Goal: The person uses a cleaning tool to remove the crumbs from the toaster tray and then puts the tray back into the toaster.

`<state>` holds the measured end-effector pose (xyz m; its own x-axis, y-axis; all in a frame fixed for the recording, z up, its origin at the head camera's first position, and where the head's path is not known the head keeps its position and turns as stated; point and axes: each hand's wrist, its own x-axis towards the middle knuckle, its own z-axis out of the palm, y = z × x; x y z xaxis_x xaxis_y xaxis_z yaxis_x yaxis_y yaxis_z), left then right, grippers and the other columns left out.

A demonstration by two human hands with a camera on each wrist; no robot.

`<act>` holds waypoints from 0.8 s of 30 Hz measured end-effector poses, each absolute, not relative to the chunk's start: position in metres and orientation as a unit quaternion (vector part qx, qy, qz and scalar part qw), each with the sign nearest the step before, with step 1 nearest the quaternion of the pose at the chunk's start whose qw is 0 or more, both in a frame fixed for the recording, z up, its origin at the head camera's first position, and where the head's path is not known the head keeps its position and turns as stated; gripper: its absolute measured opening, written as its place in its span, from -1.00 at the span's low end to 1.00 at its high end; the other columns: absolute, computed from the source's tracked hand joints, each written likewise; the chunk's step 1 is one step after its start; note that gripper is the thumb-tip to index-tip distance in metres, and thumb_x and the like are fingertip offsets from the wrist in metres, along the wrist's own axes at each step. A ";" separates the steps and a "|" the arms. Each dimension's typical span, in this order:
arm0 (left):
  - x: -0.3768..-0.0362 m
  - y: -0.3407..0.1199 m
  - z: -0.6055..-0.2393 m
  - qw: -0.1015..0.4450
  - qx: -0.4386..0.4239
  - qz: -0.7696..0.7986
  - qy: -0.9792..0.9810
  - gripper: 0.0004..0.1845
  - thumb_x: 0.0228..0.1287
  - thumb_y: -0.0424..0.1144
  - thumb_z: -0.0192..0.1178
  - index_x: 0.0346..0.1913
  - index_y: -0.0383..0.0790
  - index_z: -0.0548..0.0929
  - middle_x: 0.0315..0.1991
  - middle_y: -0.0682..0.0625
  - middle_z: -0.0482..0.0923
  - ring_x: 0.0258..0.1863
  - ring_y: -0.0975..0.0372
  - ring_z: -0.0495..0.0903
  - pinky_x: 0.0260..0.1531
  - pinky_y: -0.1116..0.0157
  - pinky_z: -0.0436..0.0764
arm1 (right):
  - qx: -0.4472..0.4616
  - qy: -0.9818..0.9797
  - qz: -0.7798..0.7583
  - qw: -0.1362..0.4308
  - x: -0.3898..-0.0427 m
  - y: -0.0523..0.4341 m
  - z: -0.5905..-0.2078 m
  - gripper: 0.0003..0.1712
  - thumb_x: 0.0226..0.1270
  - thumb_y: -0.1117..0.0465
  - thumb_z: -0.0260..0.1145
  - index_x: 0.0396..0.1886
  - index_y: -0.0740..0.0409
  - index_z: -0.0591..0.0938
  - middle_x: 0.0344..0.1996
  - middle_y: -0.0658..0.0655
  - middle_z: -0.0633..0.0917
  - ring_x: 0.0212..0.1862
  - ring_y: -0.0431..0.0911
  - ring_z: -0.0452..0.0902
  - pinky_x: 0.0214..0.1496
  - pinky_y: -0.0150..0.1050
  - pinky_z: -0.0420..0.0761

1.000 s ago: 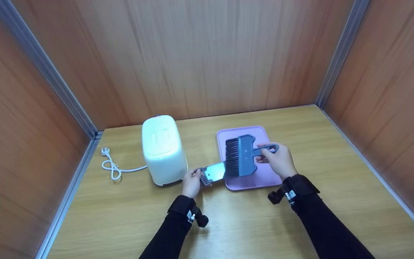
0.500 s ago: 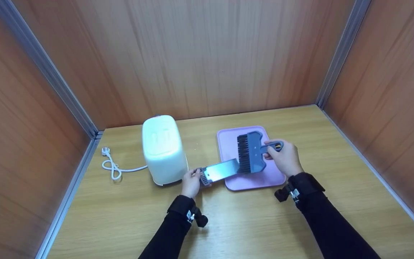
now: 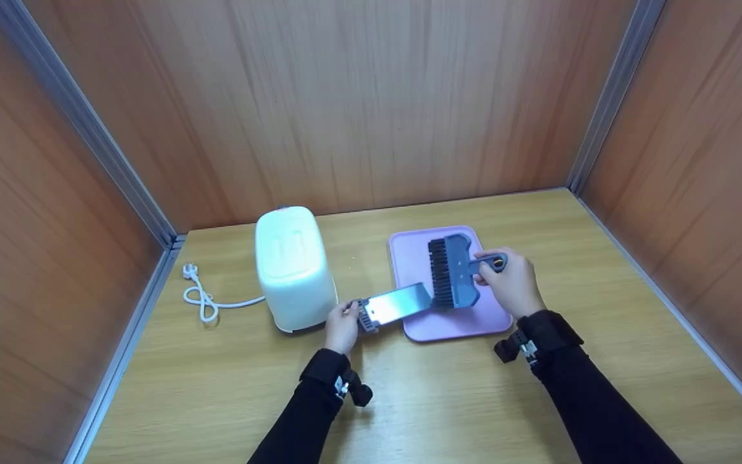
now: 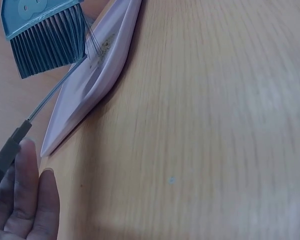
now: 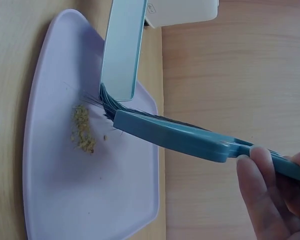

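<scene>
My left hand (image 3: 344, 322) pinches the dark grip end of a thin metal crumb tray (image 3: 397, 303), which slants out over a pink tray (image 3: 458, 326). With my right hand (image 3: 505, 278) I grip the handle of a blue brush (image 3: 453, 279); its dark bristles touch the metal tray's far end. Seen from the right wrist, the brush (image 5: 175, 137) meets the metal tray (image 5: 124, 50) above a small heap of crumbs (image 5: 82, 131) on the pink tray (image 5: 90, 200). The left wrist view has the brush (image 4: 45, 35), the pink tray (image 4: 85, 92) and my fingers (image 4: 27, 200).
A white toaster (image 3: 294, 274) stands just left of my left hand, its white cord and plug (image 3: 200, 299) coiled further left. The wooden table (image 3: 442, 399) is walled by wood panels on three sides.
The brush has slid right along the metal crumb tray, from its middle to its far end over the pink tray. My left hand has stayed put.
</scene>
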<state>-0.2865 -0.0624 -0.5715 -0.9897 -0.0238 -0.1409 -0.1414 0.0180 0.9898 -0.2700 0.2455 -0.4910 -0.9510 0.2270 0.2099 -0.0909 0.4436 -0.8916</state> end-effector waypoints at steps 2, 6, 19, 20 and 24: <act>-0.287 -0.062 -0.572 0.043 -0.058 0.699 0.711 -0.54 0.76 -0.32 -0.10 0.43 -0.65 0.40 0.17 -0.48 0.59 -0.05 0.01 0.72 -0.12 0.25 0.74 | -0.036 -0.836 0.524 0.158 -0.270 0.245 -0.491 -0.70 0.49 0.44 0.25 0.12 0.42 0.72 -0.01 0.39 0.76 -0.20 0.07 0.83 -0.17 -0.34 0.79; -0.286 -0.060 -0.572 0.033 -0.045 0.686 0.726 -0.55 0.75 -0.32 -0.08 0.39 -0.67 0.42 0.13 -0.48 0.62 -0.08 0.04 0.73 -0.14 0.28 0.72 | -0.038 -0.836 0.522 0.166 -0.269 0.245 -0.490 -0.71 0.48 0.44 0.26 0.11 0.41 0.72 -0.01 0.38 0.76 -0.20 0.06 0.83 -0.17 -0.35 0.78; -0.283 -0.057 -0.572 0.042 -0.040 0.719 0.692 -0.57 0.75 -0.32 -0.09 0.36 -0.66 0.45 0.01 -0.43 0.66 -0.25 0.15 0.73 -0.19 0.20 0.78 | -0.051 -0.840 0.515 0.165 -0.267 0.249 -0.492 -0.70 0.51 0.44 0.25 0.14 0.36 0.73 -0.01 0.37 0.78 -0.11 0.19 0.83 -0.09 -0.23 0.81; -0.283 -0.058 -0.572 0.042 -0.042 0.716 0.695 -0.57 0.75 -0.31 -0.09 0.36 -0.65 0.45 0.02 -0.43 0.66 -0.24 0.15 0.73 -0.19 0.23 0.76 | -0.052 -0.839 0.516 0.165 -0.267 0.249 -0.492 -0.70 0.51 0.44 0.24 0.14 0.36 0.72 -0.01 0.38 0.78 -0.11 0.19 0.83 -0.10 -0.25 0.80; -0.283 -0.058 -0.572 0.041 -0.046 0.708 0.703 -0.57 0.76 -0.31 -0.09 0.37 -0.63 0.46 0.08 -0.43 0.63 -0.14 0.07 0.72 -0.13 0.23 0.75 | -0.056 -0.837 0.518 0.165 -0.266 0.250 -0.491 -0.70 0.51 0.43 0.25 0.14 0.35 0.72 -0.01 0.37 0.78 -0.13 0.14 0.83 -0.14 -0.36 0.78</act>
